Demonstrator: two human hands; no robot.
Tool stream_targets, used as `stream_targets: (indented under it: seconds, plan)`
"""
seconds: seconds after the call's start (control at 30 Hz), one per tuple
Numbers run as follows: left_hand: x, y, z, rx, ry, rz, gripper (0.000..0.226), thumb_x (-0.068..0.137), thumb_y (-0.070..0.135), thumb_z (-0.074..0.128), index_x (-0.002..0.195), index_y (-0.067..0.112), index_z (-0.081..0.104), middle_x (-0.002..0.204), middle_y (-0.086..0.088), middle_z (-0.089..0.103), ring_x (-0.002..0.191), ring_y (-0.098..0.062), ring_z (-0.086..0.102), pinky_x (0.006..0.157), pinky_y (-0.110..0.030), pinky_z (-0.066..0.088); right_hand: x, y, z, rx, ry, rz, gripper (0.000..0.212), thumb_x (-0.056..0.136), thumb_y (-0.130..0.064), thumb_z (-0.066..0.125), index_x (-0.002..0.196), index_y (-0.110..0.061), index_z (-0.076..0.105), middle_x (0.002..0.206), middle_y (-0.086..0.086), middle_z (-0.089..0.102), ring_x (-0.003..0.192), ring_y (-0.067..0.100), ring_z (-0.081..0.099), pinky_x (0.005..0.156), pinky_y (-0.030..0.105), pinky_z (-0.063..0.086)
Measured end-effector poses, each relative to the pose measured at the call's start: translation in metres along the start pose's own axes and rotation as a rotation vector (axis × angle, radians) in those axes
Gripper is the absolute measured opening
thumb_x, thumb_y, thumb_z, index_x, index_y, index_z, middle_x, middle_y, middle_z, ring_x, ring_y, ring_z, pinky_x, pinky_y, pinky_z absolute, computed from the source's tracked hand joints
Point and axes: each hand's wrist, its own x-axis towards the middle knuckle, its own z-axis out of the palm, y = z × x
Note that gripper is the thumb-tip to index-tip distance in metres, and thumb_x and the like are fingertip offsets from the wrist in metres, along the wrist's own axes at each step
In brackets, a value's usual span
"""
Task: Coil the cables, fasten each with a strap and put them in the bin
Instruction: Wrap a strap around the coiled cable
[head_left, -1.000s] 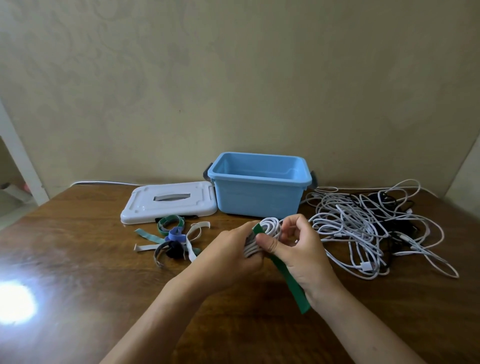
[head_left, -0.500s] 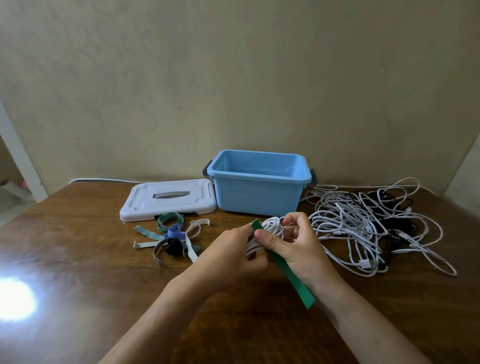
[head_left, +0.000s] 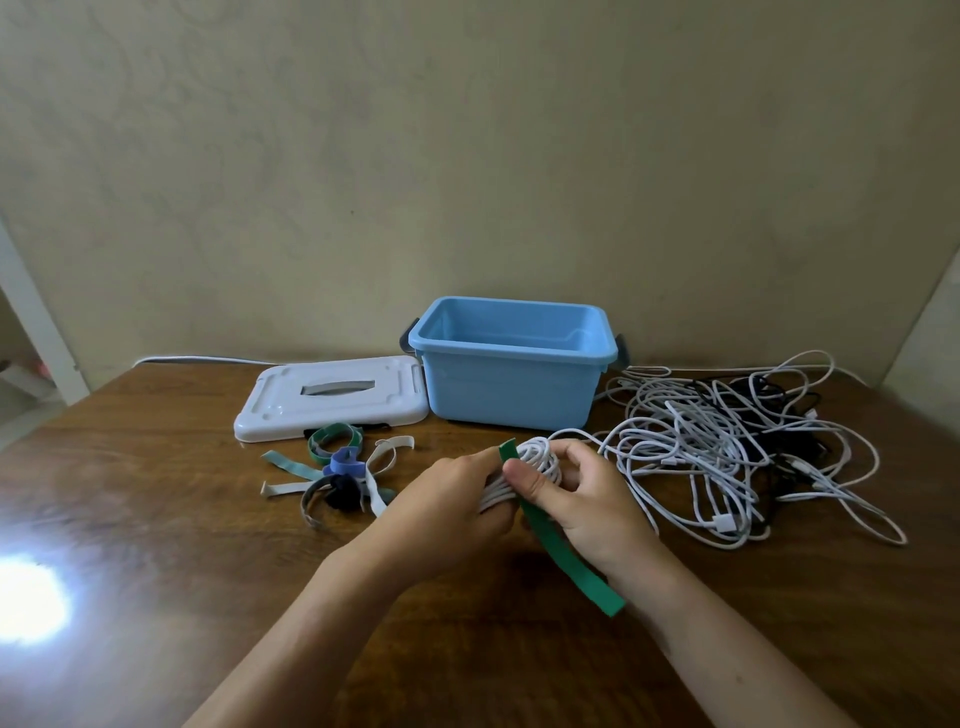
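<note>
Hands are meeting in the middle of the wooden bench (head_left: 156, 519), and we are counting two of them, both busy on one bundle. Our left hand (head_left: 447, 504) is wrapping its fingers round one coiled white cable (head_left: 540, 460), its grip clenched on the near end of the coil. Our right hand (head_left: 576, 499) is curling over the far side of the same coil, its thumb pressing one green strap (head_left: 563, 556) against the loops; so this grip is grasping strap and coil together. The strap's short end is poking up above the coil, while its long end is hanging down and toward us, beside the right wrist.

Just behind the hands one blue bin (head_left: 511, 384) is standing open, and we are seeing nothing inside the part that shows. One white lid (head_left: 332, 397) is lying flat on the bench, touching the bin's left side. In front of the lid a small heap of loose straps (head_left: 337, 475) is lying: we are making out about six, in green, teal, blue, black, grey and white, though they are overlapping too much for a sure count. To the right of the bin a tangle of cables (head_left: 727, 452) is sprawling, mostly white with some black ones underneath; their number we cannot tell.
</note>
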Motion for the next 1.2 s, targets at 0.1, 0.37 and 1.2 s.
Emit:
stream_targets:
  seconds: [0.1,0.37,1.2]
  plan:
    - [-0.002,0.001,-0.004,-0.018,-0.058,0.028,0.024,0.089,0.031,0.071,0.099,0.038,0.051,0.088,0.016,0.063,0.078,-0.001,0.064,0.069,-0.022,0.057,0.001,-0.001,-0.002,-0.022,-0.028,-0.012,0.071,0.059,-0.068,0.078,0.114,-0.026,0.065,0.1,-0.006,0.079,0.096,0.014,0.075,0.096,0.049,0.057]
    - [-0.007,0.007,-0.01,-0.397,-0.067,0.036,0.015,0.103,0.034,0.051,0.104,0.044,0.062,0.087,0.017,0.068,0.074,-0.004,0.061,0.062,-0.021,0.047,-0.001,-0.003,-0.005,-0.049,-0.067,-0.027,0.083,0.054,-0.085,0.073,0.118,-0.032,0.061,0.103,-0.005,0.078,0.092,0.016,0.075,0.089,0.046,0.059]
    - [-0.003,0.008,0.003,-0.467,0.242,-0.011,0.034,0.107,0.018,0.042,0.088,0.006,0.068,0.069,-0.009,0.06,0.056,-0.008,0.049,0.051,-0.02,0.036,0.001,-0.001,-0.015,-0.177,-0.158,-0.07,0.017,0.087,-0.025,0.079,0.101,-0.032,0.075,0.095,-0.008,0.079,0.092,0.011,0.073,0.088,0.036,0.055]
